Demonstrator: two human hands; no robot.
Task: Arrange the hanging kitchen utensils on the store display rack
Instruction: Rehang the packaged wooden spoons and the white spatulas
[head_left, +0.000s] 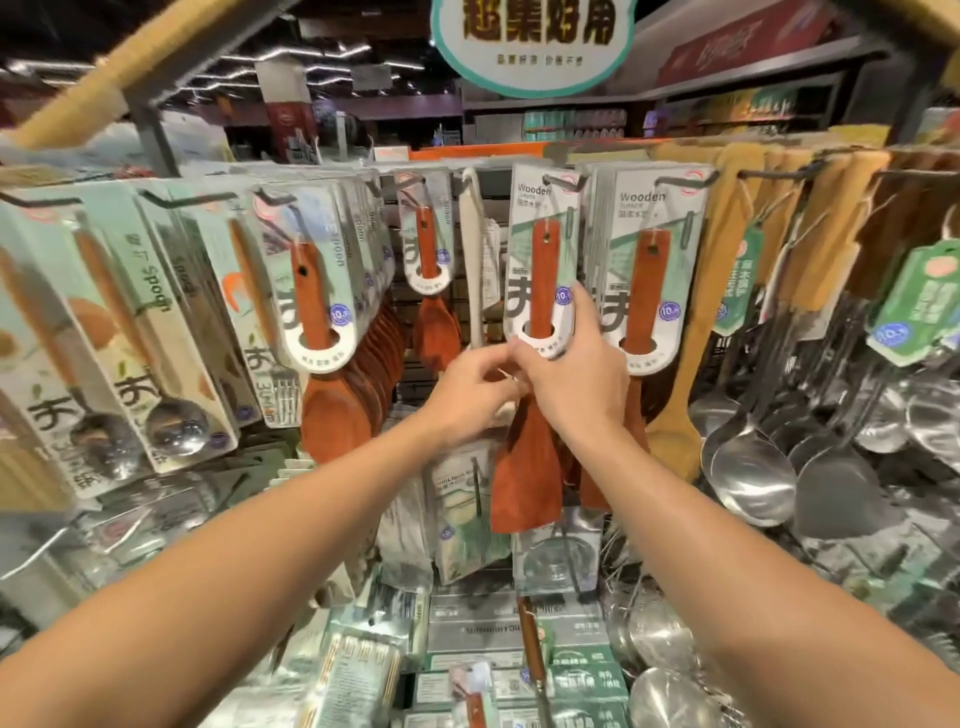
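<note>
Both hands meet at the carded wooden turner hanging mid-rack: the right hand pinches the card's lower edge, the left hand, just left, curls fingers on it

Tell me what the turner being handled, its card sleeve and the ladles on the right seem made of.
Turner: reddish-brown wood, matte, going by the colour and "Wooden" on its pack. Card sleeve: printed cardboard, apparently glossy; both hands are at its lower end. Ladles: polished metal, probably stainless steel, with mirror-like reflections.
</note>
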